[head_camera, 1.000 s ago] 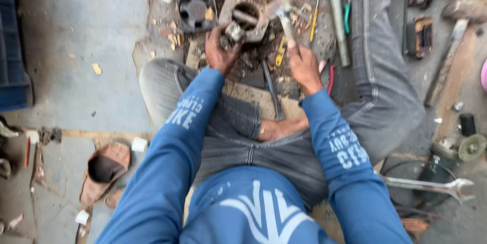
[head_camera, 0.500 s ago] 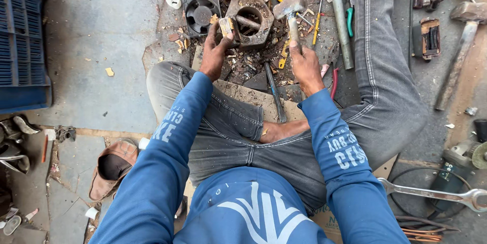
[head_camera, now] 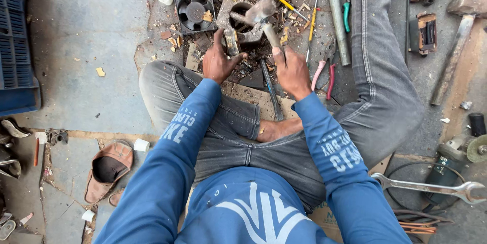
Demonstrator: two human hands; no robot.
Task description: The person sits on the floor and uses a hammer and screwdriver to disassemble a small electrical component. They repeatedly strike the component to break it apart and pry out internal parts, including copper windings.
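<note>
Hammer and chisel job on a greasy metal housing, sitting on the floor

The metal housing (head_camera: 243,15) sits on the floor between the knees, just right of the black fan (head_camera: 194,9). Left hand (head_camera: 219,64) has its fingers clamped on a small chisel-like block (head_camera: 231,41) at the housing's near edge; right hand (head_camera: 290,71) is wrapped tight round the hammer (head_camera: 264,13) handle, head over the housing. Housing looks heavy, stiff and oily, so I'd grab it by the outer rim. Screwdrivers lie right of it.
</note>
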